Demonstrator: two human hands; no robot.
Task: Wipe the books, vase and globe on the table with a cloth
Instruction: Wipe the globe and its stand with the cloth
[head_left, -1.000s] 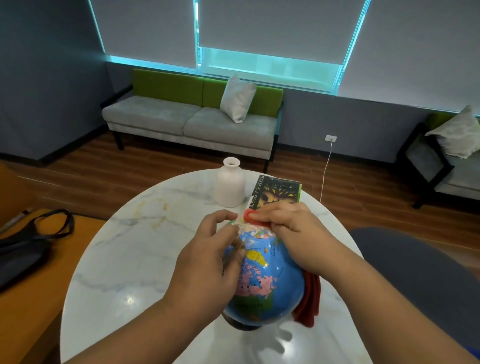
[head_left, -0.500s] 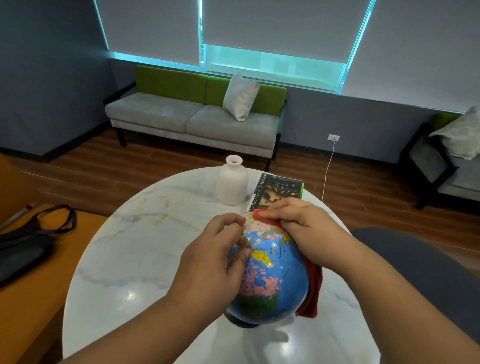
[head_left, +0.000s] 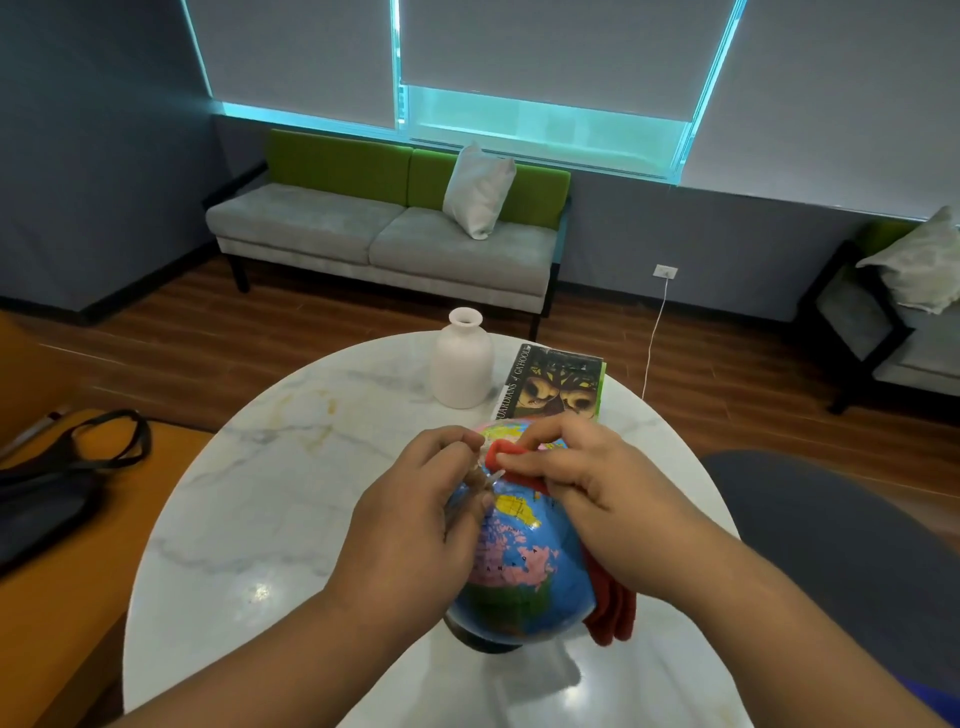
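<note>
A blue globe (head_left: 524, 566) stands on a dark base near the front of the round marble table (head_left: 249, 499). My left hand (head_left: 415, 525) curls round the globe's left side and clear arc. My right hand (head_left: 592, 483) grips a red cloth (head_left: 610, 608) and presses it on the globe's top; the cloth's loose end hangs down the globe's right side. Behind them a white vase (head_left: 462, 358) stands upright. To its right lies a stack of books (head_left: 553, 384) with a dark owl cover on top.
A black bag (head_left: 62, 483) lies on an orange surface to the left. A dark grey rounded seat (head_left: 841, 551) sits close to the table's right edge. A grey and green sofa (head_left: 389, 234) stands by the far wall.
My right hand has slid the red cloth a little to the left over the top of the globe, toward my left hand. My left hand keeps its hold.
</note>
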